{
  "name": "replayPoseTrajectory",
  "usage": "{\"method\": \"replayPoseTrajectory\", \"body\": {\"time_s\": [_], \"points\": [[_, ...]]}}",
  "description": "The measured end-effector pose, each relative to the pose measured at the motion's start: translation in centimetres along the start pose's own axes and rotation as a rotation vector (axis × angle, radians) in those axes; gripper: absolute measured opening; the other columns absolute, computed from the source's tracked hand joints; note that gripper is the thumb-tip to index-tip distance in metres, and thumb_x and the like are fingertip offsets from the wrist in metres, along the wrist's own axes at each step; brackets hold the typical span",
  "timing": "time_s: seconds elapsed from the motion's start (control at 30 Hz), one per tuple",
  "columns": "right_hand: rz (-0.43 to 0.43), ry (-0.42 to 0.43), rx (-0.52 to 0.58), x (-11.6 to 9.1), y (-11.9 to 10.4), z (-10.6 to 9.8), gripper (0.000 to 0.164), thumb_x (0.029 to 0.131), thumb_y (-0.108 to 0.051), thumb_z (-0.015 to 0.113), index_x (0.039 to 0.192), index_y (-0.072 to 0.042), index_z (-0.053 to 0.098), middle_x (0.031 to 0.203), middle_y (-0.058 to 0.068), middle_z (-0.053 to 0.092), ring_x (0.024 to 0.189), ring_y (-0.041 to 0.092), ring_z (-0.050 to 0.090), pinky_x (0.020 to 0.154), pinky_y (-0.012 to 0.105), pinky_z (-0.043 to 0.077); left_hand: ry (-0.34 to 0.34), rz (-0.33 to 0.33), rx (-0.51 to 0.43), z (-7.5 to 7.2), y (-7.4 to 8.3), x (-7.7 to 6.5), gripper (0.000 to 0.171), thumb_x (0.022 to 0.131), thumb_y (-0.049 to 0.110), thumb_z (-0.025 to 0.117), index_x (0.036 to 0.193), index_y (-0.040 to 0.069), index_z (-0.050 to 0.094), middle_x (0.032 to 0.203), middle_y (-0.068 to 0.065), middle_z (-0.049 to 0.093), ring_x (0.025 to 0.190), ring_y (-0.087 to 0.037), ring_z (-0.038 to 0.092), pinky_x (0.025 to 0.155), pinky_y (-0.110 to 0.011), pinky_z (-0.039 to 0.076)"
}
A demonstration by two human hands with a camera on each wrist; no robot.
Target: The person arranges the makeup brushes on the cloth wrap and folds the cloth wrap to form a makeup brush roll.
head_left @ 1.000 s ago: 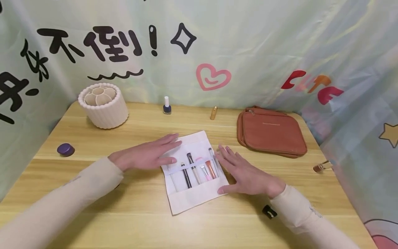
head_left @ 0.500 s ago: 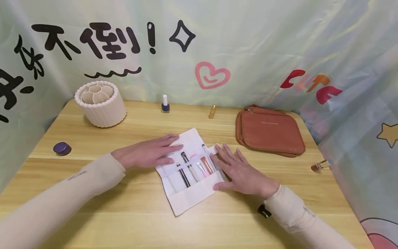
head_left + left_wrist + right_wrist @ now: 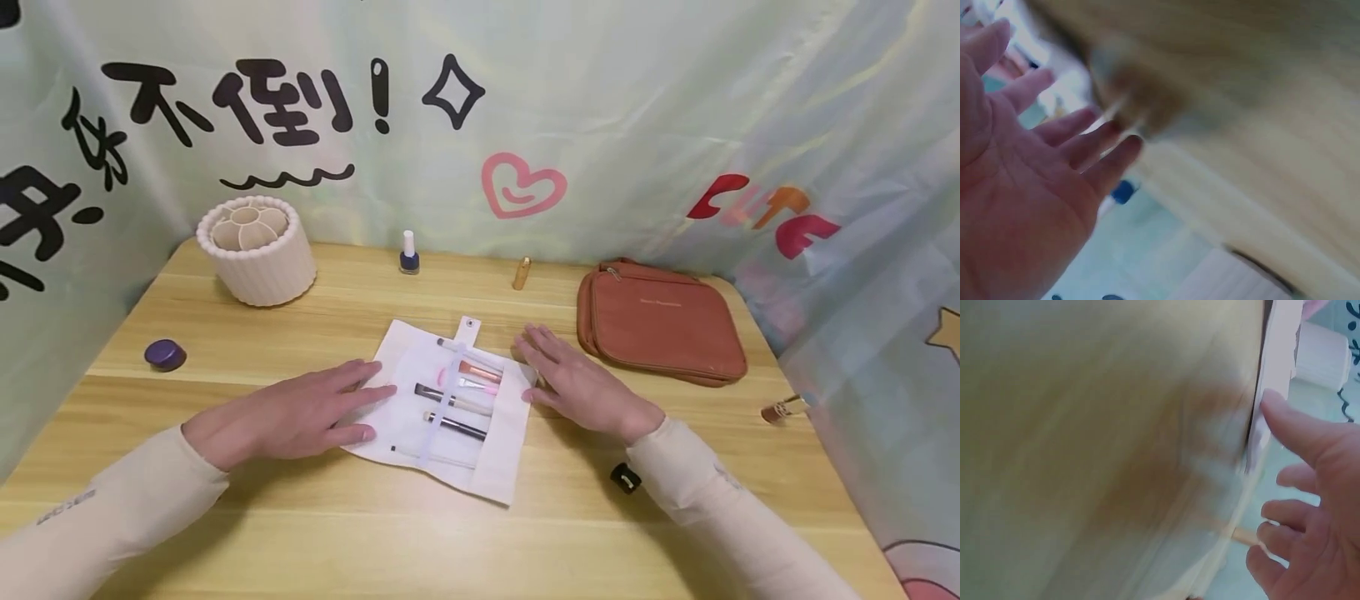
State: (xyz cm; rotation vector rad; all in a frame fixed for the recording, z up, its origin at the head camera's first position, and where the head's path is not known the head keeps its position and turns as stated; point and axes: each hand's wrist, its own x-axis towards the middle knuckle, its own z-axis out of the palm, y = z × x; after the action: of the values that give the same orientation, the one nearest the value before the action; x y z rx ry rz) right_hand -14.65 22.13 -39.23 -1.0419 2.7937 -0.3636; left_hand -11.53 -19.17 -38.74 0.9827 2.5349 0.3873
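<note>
A white fabric brush roll [image 3: 405,358] lies unfolded in mid-table, with several makeup brushes [image 3: 461,427] under its band, heads pointing left. Its snap strap [image 3: 468,329] sticks out at the far side. My left hand [image 3: 292,417] has its fingers spread over the roll's left edge; in the left wrist view the fingers are extended. On the opposite side, my right hand [image 3: 581,383] lies with fairly straight fingers. Its thumb [image 3: 1282,415] touches the roll's edge in the right wrist view. Neither hand grips anything.
Along the back stand a cream ribbed holder [image 3: 262,258], a dark nail polish bottle [image 3: 408,260] and a gold tube [image 3: 522,273]. A brown zip case [image 3: 667,321] lies at back right. A purple jar [image 3: 165,355] sits left, a small cosmetic tube [image 3: 783,408] right.
The brush roll has turned counterclockwise, so the brush heads that pointed away now point left and the strap shows. My left hand has moved left and nearer; the right has shifted slightly.
</note>
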Motion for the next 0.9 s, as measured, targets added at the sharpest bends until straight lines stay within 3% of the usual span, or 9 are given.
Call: {"method": "replayPoseTrajectory", "body": {"time_s": [0.07, 0.17, 0.27, 0.4, 0.6, 0.9], "points": [[0.019, -0.003, -0.002, -0.2, -1.0, 0.2, 0.08, 0.108, -0.036, 0.069, 0.168, 0.005, 0.033, 0.177, 0.03, 0.024, 0.164, 0.048, 0.027, 0.131, 0.063, 0.031, 0.003, 0.001, -0.009, -0.3, 0.1, -0.1, 0.068, 0.113, 0.058, 0.049, 0.169, 0.021, 0.043, 0.177, -0.019, 0.033, 0.163, -0.047, 0.03, 0.127, -0.068, 0.033], [0.063, -0.053, 0.051, -1.3, -3.1, 0.3, 0.094, 0.107, -0.05, 0.067, 0.17, 0.004, 0.024, 0.179, 0.029, 0.016, 0.167, 0.044, 0.02, 0.133, 0.062, 0.026, 0.003, 0.018, -0.049, -0.8, -0.3, 1.0, 0.075, 0.11, 0.062, 0.053, 0.171, 0.021, 0.039, 0.18, -0.016, 0.027, 0.167, -0.046, 0.022, 0.13, -0.069, 0.028], [0.083, -0.127, 0.102, -2.2, -5.0, 0.7, 0.111, 0.102, -0.064, 0.067, 0.172, 0.003, 0.014, 0.18, 0.028, 0.007, 0.169, 0.044, 0.014, 0.133, 0.065, 0.021, -0.014, 0.049, -0.062, -1.1, -1.2, 2.5, 0.087, 0.104, 0.067, 0.06, 0.172, 0.02, 0.035, 0.183, -0.015, 0.016, 0.169, -0.046, 0.012, 0.133, -0.069, 0.02], [0.106, -0.204, 0.085, -2.7, -6.2, 1.2, 0.125, 0.094, -0.073, 0.071, 0.173, 0.0, 0.009, 0.182, 0.023, 0.004, 0.17, 0.042, 0.009, 0.133, 0.069, 0.018, -0.058, 0.072, -0.035, -1.0, -2.2, 4.1, 0.102, 0.096, 0.075, 0.066, 0.173, 0.017, 0.031, 0.184, -0.015, 0.009, 0.17, -0.044, 0.006, 0.134, -0.07, 0.013], [0.097, -0.23, 0.063, -2.2, -4.2, 0.8, 0.132, 0.087, -0.073, 0.078, 0.174, -0.001, 0.009, 0.184, 0.018, 0.003, 0.171, 0.038, 0.008, 0.133, 0.072, 0.011, -0.093, 0.066, -0.054, -0.9, -2.6, 4.4, 0.109, 0.092, 0.079, 0.068, 0.174, 0.019, 0.029, 0.185, -0.013, 0.007, 0.171, -0.042, 0.005, 0.134, -0.071, 0.009], [-0.009, -0.289, 0.145, -0.7, 0.7, -0.3, 0.131, 0.085, -0.056, 0.089, 0.175, -0.003, 0.01, 0.184, 0.018, 0.001, 0.17, 0.043, 0.006, 0.131, 0.075, 0.012, -0.074, 0.053, -0.059, 0.1, -1.1, 3.9, 0.118, 0.087, 0.079, 0.074, 0.176, 0.019, 0.023, 0.185, -0.015, -0.002, 0.171, -0.042, 0.0, 0.132, -0.072, -0.003]]}}
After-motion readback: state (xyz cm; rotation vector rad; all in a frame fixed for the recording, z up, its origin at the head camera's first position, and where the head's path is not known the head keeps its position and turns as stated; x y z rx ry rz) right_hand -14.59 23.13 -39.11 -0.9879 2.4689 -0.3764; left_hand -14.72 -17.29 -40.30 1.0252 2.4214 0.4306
